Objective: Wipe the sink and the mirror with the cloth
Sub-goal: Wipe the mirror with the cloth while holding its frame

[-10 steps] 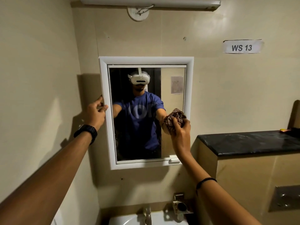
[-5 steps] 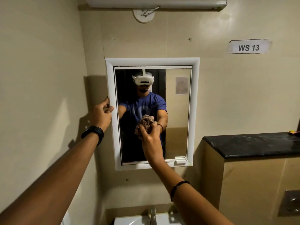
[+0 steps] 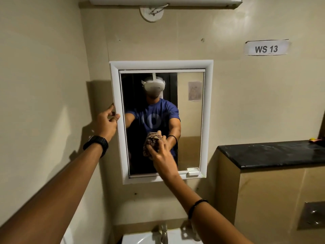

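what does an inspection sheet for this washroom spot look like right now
surface: mirror glass in a white frame, wall-mounted above the sink.
job's things: checked cloth bunched against the lower middle of the glass.
clutter: small yellow and red item at the far end of the black counter.
hands: right hand presses the cloth; left hand grips the frame's left edge.
cables: short wire at the ceiling rose.
surroundings: beige walls, WS 13 label, tap.
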